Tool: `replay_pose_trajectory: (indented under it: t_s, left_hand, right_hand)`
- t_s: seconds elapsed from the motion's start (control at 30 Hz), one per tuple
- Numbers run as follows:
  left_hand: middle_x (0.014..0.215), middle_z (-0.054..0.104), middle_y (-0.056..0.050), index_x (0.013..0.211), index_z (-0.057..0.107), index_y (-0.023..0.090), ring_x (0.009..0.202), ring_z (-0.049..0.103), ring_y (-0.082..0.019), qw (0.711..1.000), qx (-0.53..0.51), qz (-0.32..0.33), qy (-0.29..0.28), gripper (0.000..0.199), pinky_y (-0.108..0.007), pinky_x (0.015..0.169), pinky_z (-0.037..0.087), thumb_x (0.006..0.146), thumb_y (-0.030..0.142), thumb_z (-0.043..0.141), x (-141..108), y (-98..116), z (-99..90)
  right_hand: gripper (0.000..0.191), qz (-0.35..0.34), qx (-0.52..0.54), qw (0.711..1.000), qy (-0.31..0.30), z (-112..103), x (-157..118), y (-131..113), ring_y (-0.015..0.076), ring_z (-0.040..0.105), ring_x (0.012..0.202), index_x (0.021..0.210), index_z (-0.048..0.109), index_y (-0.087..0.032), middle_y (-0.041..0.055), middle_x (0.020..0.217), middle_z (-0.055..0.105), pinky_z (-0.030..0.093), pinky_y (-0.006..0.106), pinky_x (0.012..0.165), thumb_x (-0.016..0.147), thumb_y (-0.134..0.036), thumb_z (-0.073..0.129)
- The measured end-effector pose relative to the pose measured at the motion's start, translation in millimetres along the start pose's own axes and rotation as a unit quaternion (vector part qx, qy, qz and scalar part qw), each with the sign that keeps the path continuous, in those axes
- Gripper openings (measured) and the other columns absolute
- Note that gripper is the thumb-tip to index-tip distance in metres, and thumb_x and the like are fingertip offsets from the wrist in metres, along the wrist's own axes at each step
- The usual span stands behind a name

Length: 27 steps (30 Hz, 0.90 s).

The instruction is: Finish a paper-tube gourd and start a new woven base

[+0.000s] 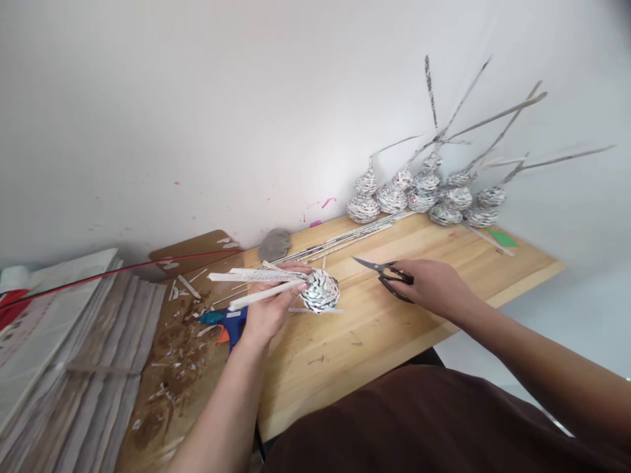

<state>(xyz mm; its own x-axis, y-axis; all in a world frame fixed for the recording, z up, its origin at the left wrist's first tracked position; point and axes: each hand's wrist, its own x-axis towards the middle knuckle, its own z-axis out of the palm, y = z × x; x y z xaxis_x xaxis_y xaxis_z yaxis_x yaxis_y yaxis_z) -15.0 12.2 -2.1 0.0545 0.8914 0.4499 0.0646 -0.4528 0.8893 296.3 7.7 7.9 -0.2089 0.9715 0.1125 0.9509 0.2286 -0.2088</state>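
Both hands I ran were over the tabletop (345, 374), my left hand (269, 312) pinching the woven bulb (321, 295) by its neck, likely to steady it, my right hand (436, 286) curling its fingers through the scissors (378, 267) for control, while paper gourds (363, 208) stood back by the wall (221, 118).

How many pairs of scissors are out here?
1: the scissors in the right hand, over the wooden table, right of the woven piece in the left hand. Others could be hidden under the paper stack.
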Motion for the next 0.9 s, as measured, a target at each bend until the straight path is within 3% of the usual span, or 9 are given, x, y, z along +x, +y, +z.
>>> replay_pose_trajectory:
  t_s: [0.13, 0.27, 0.47, 0.57, 0.63, 0.77, 0.9]
  left_hand:
    - [0.086, 0.076, -0.006, 0.081, 0.078, 0.022, 0.096, 0.069, -0.025, 0.999, -0.002, 0.011, 0.043, 0.006, -0.044, 0.096, 0.050, 0.076, 0.025, 0.076, 1, -4, -0.2]
    - [0.087, 0.076, -0.005, 0.082, 0.078, 0.022, 0.098, 0.068, -0.024, 0.998, 0.024, 0.013, 0.051, 0.007, -0.041, 0.095, 0.050, 0.076, 0.024, 0.075, 2, -2, -1.0]
    - [0.096, 0.075, -0.005, 0.087, 0.078, 0.022, 0.103, 0.066, -0.023, 0.995, 0.038, 0.022, 0.089, 0.011, -0.040, 0.096, 0.050, 0.077, 0.023, 0.075, 2, -6, -2.6]
    - [0.096, 0.075, -0.005, 0.087, 0.078, 0.023, 0.104, 0.066, -0.023, 0.995, 0.040, 0.026, 0.092, 0.011, -0.040, 0.096, 0.050, 0.077, 0.023, 0.074, 3, -8, -2.6]
    - [0.095, 0.075, -0.005, 0.087, 0.078, 0.022, 0.103, 0.066, -0.024, 0.995, 0.041, 0.024, 0.089, 0.011, -0.041, 0.096, 0.050, 0.077, 0.023, 0.074, 3, -7, -2.2]
    - [0.087, 0.075, -0.006, 0.083, 0.078, 0.021, 0.098, 0.068, -0.024, 0.997, 0.035, 0.015, 0.068, 0.009, -0.042, 0.095, 0.051, 0.076, 0.024, 0.075, 3, -2, -0.9]
    - [0.089, 0.075, -0.005, 0.085, 0.078, 0.023, 0.098, 0.068, -0.023, 0.996, -0.020, 0.007, 0.089, 0.009, -0.041, 0.097, 0.049, 0.076, 0.025, 0.075, 4, -7, -0.7]
  right_hand:
    - [0.035, 0.067, -0.040, 0.997, -0.014, 9, 12, 35, 0.0253, 0.065, 0.073, 0.088, 0.069, -0.021, 0.0078, 0.081, 0.072, 0.034, 0.030, 0.056, 0.089, -0.050, 0.049]
    - [0.036, 0.091, -0.055, 0.994, -0.018, 14, 22, 62, 0.0272, 0.065, 0.077, 0.091, 0.067, -0.018, 0.0119, 0.086, 0.072, 0.035, 0.031, 0.058, 0.090, -0.048, 0.047]
    - [0.032, 0.091, -0.102, 0.991, -0.011, 7, 33, 76, 0.0271, 0.063, 0.079, 0.089, 0.069, -0.014, 0.0147, 0.086, 0.070, 0.037, 0.033, 0.062, 0.090, -0.040, 0.049]
    - [0.030, 0.045, -0.135, 0.989, 0.036, 6, 40, 60, 0.0280, 0.061, 0.086, 0.091, 0.071, -0.012, 0.0156, 0.089, 0.068, 0.040, 0.036, 0.073, 0.091, -0.034, 0.050]
    - [0.026, -0.033, -0.083, 0.994, 0.059, 11, 47, 38, 0.0261, 0.061, 0.092, 0.097, 0.071, -0.015, 0.0127, 0.093, 0.069, 0.041, 0.036, 0.080, 0.092, -0.029, 0.050]
    - [0.023, -0.250, 0.064, 0.966, -0.015, 31, 70, -19, 0.0207, 0.061, 0.092, 0.099, 0.072, -0.017, 0.0086, 0.093, 0.071, 0.041, 0.033, 0.087, 0.094, -0.024, 0.051]
    - [0.024, -0.251, 0.095, 0.963, -0.004, 53, 98, -59, 0.0213, 0.058, 0.092, 0.109, 0.069, -0.015, 0.0117, 0.097, 0.066, 0.040, 0.031, 0.082, 0.093, -0.021, 0.052]
